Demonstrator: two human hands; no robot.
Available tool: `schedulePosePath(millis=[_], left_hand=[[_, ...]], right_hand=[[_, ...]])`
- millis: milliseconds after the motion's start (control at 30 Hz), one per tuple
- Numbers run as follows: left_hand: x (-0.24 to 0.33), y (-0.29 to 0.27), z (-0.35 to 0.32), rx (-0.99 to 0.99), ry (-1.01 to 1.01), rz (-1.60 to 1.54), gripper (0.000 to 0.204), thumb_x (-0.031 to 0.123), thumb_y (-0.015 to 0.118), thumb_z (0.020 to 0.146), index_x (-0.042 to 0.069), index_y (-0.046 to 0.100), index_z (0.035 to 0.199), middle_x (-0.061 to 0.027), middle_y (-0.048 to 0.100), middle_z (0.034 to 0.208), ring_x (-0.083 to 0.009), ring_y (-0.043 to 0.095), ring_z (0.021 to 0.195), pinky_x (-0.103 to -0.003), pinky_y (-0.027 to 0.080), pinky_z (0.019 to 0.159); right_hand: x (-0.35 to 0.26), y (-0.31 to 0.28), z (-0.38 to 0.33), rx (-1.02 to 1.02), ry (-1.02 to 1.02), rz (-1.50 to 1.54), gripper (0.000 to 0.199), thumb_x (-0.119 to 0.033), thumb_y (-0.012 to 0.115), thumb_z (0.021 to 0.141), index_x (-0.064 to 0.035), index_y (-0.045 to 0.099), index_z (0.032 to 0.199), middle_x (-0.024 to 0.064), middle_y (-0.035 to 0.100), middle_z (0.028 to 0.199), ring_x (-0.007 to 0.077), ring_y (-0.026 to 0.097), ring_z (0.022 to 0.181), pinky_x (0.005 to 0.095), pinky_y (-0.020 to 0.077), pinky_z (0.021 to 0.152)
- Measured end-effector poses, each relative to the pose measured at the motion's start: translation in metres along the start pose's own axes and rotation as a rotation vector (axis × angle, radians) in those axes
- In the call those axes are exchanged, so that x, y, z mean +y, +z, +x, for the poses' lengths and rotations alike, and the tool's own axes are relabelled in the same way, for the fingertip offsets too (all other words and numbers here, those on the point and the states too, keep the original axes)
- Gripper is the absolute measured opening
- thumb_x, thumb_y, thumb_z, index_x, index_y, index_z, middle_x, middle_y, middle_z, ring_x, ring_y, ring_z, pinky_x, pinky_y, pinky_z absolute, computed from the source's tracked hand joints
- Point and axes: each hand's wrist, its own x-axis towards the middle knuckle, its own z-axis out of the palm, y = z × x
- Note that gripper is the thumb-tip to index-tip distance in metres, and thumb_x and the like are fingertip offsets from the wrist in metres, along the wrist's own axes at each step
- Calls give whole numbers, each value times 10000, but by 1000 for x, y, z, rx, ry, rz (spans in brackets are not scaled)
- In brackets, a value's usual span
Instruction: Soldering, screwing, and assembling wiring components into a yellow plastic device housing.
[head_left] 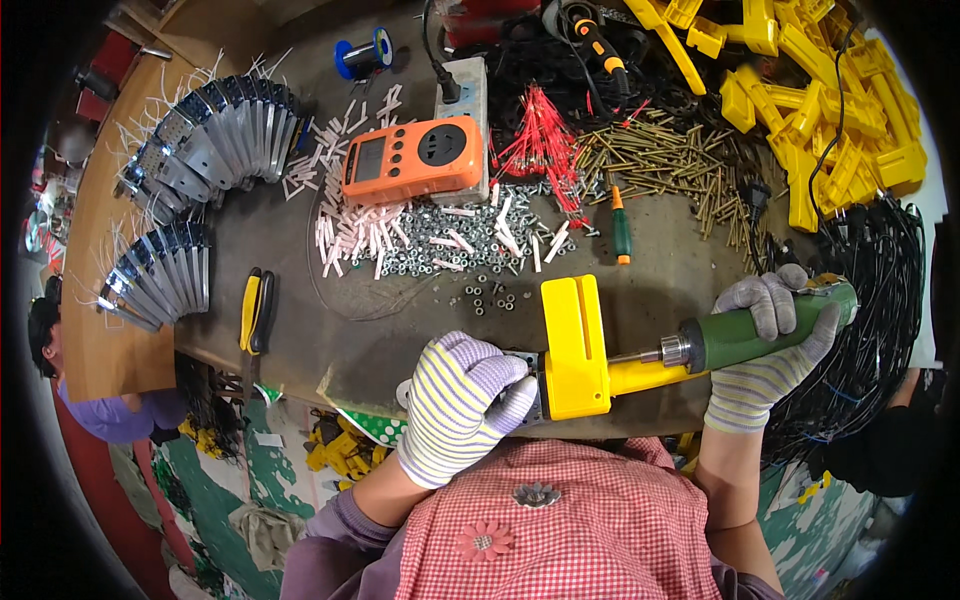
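Observation:
A yellow plastic housing (577, 350) lies at the near edge of the bench, with a dark plate at its left end. My left hand (462, 400), in a striped glove, is closed on that plate end, and its fingers hide part of it. My right hand (768, 340), gloved as well, wraps round the body of a green electric screwdriver (735, 338). The driver lies almost level, its silver bit pointing left against the housing. A yellow arm of the housing runs under the bit.
Behind my hands are nuts (430, 240), pink-white sleeves (345, 235), an orange meter (412, 160), red-tipped leads (540, 140) and long screws (660, 160). Pliers (256, 312) and metal strips (160, 270) lie left. Yellow housings (850, 110) and black cables (865, 330) crowd the right.

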Motion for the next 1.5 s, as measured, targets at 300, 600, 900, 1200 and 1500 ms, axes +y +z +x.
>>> schedulePosePath(millis=[300, 600, 900, 1200, 1500], left_hand=[[1, -3, 6, -38, -10, -1, 273, 82, 779, 683, 76, 720, 950, -76, 602, 800, -268, 580, 700, -366, 493, 655], [-2, -1, 8, -2, 51, 2, 270, 67, 765, 693, 67, 707, 957, -85, 612, 799, -285, 589, 709, -395, 497, 663], [-19, -11, 25, -286, 340, 132, 181, 117, 727, 741, 46, 693, 905, -89, 630, 774, -289, 599, 743, -412, 498, 701], [-19, -10, 29, -260, 373, 102, 181, 166, 627, 792, 17, 665, 889, -115, 621, 759, -296, 594, 709, -426, 469, 637], [-16, -14, 26, -230, 249, -8, 160, 132, 720, 791, 46, 681, 920, -97, 622, 788, -293, 601, 728, -413, 491, 688]], right_hand=[[1, 1, 2, -5, -5, -30, 378, -419, 680, 929, -67, 608, 1048, -56, 385, 586, 91, 403, 543, 338, 493, 928], [3, 4, 1, 31, -25, -41, 443, -466, 669, 923, -61, 606, 1093, -57, 380, 586, 92, 403, 536, 342, 486, 924], [5, -9, 4, -83, -23, -11, 475, -461, 664, 923, -36, 624, 1130, -72, 360, 573, 74, 364, 503, 314, 467, 863], [8, -9, 3, -103, -30, 15, 444, -444, 673, 915, -39, 625, 1089, -70, 382, 570, 74, 350, 477, 316, 454, 824], [0, -4, -1, -42, -112, 13, 569, -488, 686, 909, -8, 601, 1202, -52, 409, 638, 83, 413, 580, 329, 455, 899]])
